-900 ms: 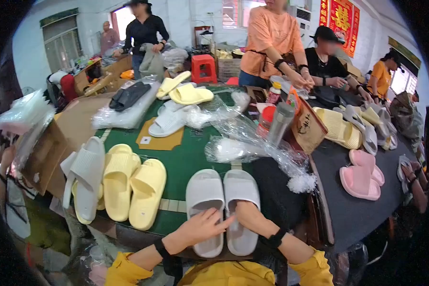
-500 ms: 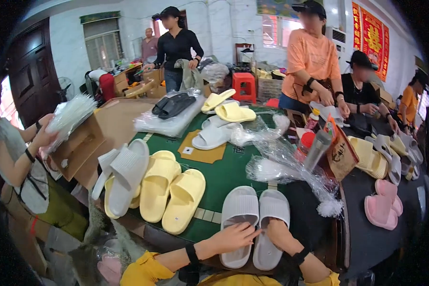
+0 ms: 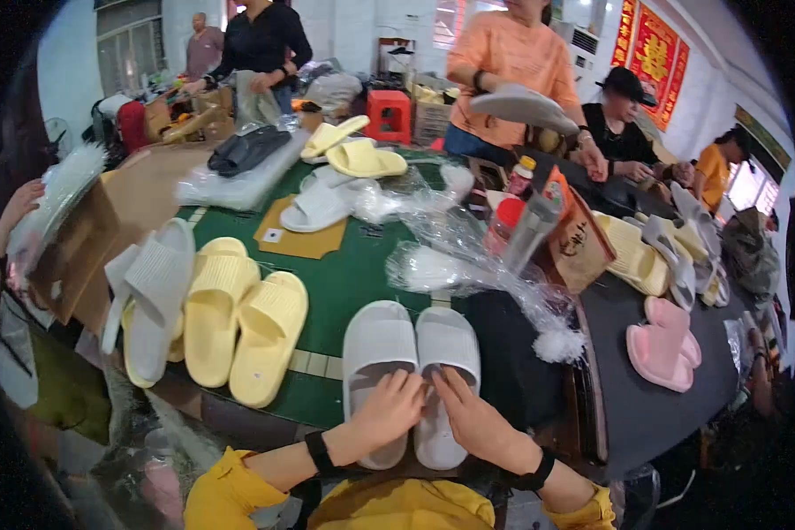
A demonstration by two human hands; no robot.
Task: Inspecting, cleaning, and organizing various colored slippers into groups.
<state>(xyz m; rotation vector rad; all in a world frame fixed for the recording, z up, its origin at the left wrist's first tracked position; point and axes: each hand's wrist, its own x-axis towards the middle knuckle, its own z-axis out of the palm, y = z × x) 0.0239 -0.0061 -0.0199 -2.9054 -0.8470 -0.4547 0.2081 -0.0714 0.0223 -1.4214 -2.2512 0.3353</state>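
A pair of grey slide slippers stands side by side before me, toes pointing away. My left hand lies over the left grey slipper, its fingers curled together at the inner edge just behind the strap. Against the right grey slipper, my right hand presses its bunched fingertips at the strap's rear edge. The fingertips of both hands nearly meet between the two slippers, and part of each grip is hidden. Black bands circle both wrists. Left of the pair are yellow slippers and a grey slipper leaning on others.
Clear plastic bags lie beyond the pair, beside a bottle and a red-lidded jar. Pink slippers sit on the dark table at right. An open cardboard box is at left. Several people work around the table.
My view has swung right and down. My right hand has come out of the right slipper's foot opening to its inner strap edge. A person in orange now lifts a grey slipper.
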